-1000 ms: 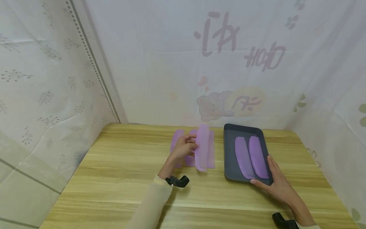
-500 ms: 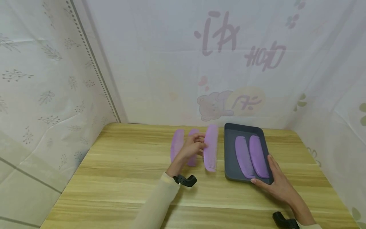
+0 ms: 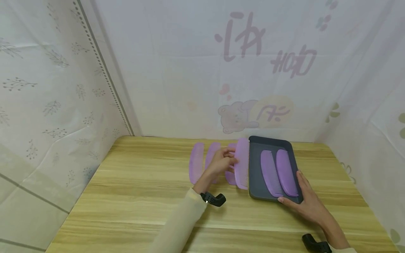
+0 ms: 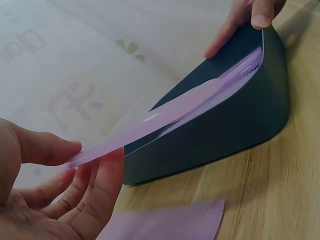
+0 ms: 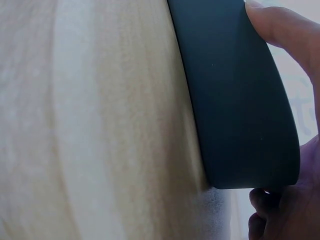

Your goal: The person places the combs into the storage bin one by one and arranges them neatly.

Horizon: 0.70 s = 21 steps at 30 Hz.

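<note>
We see the left hand (image 3: 220, 162) with thumb and fingers pinched on the spine of a purple comb (image 3: 241, 163), held raised above the wooden table (image 3: 142, 196). In the head view its teeth line up with the left wall of a dark tray (image 3: 255, 172); whether they touch it, we cannot tell. The right hand (image 3: 308, 202) grips the tray's near right corner, thumb at the near rim, fingers along the right side. Two combs (image 3: 270, 174) lie side by side in the tray; three further combs (image 3: 196, 162) lie on the table to its left. We judge the step in hand to be the held comb's transfer into the tray; the next move calls for clearing the wall, lowering the comb into the bare strip, and parting the fingers.
</note>
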{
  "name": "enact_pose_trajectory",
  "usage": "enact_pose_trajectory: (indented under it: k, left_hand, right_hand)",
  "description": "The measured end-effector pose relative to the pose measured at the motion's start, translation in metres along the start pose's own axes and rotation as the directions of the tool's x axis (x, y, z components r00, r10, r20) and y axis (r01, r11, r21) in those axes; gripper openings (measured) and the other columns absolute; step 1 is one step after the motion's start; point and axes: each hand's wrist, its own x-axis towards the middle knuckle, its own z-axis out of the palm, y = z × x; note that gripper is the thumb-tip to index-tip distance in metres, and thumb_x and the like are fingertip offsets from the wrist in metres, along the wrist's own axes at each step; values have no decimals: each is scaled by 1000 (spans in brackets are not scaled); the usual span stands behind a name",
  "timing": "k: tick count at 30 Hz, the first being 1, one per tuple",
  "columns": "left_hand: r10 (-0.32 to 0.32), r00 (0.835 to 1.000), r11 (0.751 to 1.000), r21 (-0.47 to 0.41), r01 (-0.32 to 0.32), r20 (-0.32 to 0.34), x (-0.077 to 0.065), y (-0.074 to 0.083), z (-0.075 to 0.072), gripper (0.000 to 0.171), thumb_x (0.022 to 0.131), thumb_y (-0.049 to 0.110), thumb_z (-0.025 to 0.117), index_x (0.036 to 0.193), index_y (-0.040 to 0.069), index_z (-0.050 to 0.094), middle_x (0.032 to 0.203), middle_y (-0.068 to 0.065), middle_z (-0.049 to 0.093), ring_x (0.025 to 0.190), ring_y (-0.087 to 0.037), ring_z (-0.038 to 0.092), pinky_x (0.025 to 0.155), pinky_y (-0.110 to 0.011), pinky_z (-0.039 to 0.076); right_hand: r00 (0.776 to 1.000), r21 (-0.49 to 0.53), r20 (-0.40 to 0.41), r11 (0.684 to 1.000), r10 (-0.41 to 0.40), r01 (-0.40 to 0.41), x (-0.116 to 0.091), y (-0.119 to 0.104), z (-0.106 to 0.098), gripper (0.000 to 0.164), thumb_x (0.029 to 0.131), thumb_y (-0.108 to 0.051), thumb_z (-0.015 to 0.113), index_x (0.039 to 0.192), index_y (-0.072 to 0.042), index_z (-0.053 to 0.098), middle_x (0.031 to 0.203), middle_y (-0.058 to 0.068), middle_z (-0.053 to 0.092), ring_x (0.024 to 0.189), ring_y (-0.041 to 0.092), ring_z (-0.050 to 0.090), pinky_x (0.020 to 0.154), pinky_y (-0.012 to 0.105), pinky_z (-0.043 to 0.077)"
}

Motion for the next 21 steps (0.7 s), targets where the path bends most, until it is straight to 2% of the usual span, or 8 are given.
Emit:
enact_pose_trajectory:
  k: [11,15,21]
  left_hand:
    - [-17,1000,999,-47,16,-11,11,-1,20,48,87,-3,66,135,-3,58,101,-8,63,72,-15,65,65,-39,65]
    - [-36,999,998,-59,35,-21,16,-3,26,48,87,-3,67,134,-3,58,102,-9,64,71,-15,65,66,-39,65]
    - [-31,999,998,-56,29,-34,20,-4,33,46,87,-3,66,132,-5,58,99,-13,69,69,-15,64,61,-36,64]
  right_hand:
    - [1000,-12,1,1000,11,-11,-1,0,1,124,86,-49,79,164,-11,-11,171,25,-5,154,56,6,107,83,22]
    - [1000,-14,0,1000,11,-11,0,0,1,124,86,-49,78,164,-10,-11,171,26,-5,154,56,6,108,83,22]
    - [1000,-15,-2,1000,8,-8,0,1,1,124,87,-50,78,164,-11,-11,171,25,-5,154,55,6,108,83,21]
